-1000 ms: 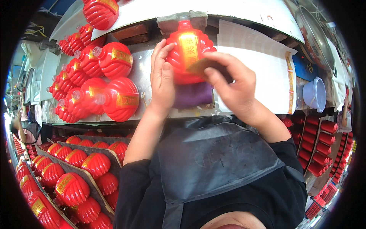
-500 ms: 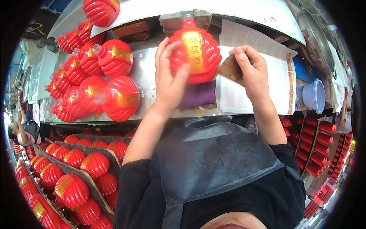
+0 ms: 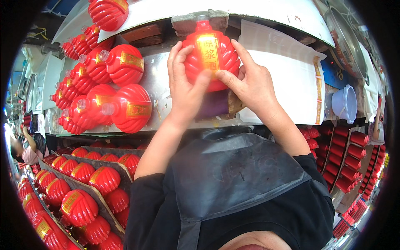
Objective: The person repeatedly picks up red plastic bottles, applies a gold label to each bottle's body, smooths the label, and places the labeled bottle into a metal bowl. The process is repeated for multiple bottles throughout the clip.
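Observation:
A red bottle (image 3: 191,62) with swirled ribs, a clear neck and a gold label (image 3: 210,52) lies label up before me, neck pointing away. My left hand (image 3: 183,79) grips its left side, thumb over the label's lower left. My right hand (image 3: 252,83) holds its right side, thumb pressed at the label's lower right corner. Beneath the bottle's near end is a dark purple cloth (image 3: 213,106). A brown flat piece (image 3: 235,103) shows under my right hand; whether my fingers hold it, I cannot tell.
Several similar red bottles (image 3: 131,108) lie at the left of the bench. White label sheets (image 3: 279,79) lie right, with a lilac bucket (image 3: 344,104) beyond. A grey block (image 3: 183,26) stands by the bottle's neck. Racks of red bottles (image 3: 79,206) fill the lower left.
My right hand has moved left from above the sheets onto the bottle, thumb now on the label. The brown piece it pinched moved with it, beneath the hand. My left hand stays on the bottle.

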Demonstrator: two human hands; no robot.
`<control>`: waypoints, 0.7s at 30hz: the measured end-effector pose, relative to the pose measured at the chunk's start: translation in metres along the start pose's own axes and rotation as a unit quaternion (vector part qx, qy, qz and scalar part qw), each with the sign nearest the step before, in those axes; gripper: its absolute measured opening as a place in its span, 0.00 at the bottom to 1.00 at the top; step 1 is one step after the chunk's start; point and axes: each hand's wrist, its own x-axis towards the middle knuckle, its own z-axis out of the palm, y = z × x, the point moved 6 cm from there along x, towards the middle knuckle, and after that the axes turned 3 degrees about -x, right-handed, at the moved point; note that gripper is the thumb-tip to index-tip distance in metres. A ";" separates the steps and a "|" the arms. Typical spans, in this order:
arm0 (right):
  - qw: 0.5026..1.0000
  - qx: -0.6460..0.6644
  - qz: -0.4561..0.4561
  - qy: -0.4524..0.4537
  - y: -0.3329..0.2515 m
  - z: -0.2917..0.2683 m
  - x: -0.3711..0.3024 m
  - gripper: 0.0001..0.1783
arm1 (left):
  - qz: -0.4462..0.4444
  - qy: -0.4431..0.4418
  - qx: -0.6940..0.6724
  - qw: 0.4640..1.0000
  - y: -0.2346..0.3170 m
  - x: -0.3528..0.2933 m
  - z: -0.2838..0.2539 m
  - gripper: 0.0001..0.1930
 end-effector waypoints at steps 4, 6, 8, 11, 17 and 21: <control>1.000 0.012 0.004 -0.001 0.003 0.001 -0.001 0.48 | 0.002 0.002 0.016 1.000 0.001 0.000 0.000 0.32; 1.000 0.008 -0.011 0.017 0.002 0.002 -0.002 0.49 | 0.000 0.003 0.012 1.000 0.000 0.001 0.000 0.32; 1.000 -0.010 -0.004 0.017 0.001 0.003 -0.002 0.49 | -0.006 -0.001 0.014 1.000 0.001 0.000 -0.001 0.32; 1.000 0.009 -0.012 0.018 -0.002 -0.001 -0.002 0.50 | -0.007 -0.010 0.013 1.000 0.002 0.000 -0.002 0.33; 0.999 0.034 -0.024 -0.005 -0.005 -0.018 0.011 0.36 | 0.033 -0.031 0.068 0.997 0.012 0.015 -0.012 0.33; 0.985 -0.005 -0.168 0.021 -0.022 -0.024 0.023 0.29 | 0.052 -0.081 0.123 0.988 0.017 0.033 -0.008 0.32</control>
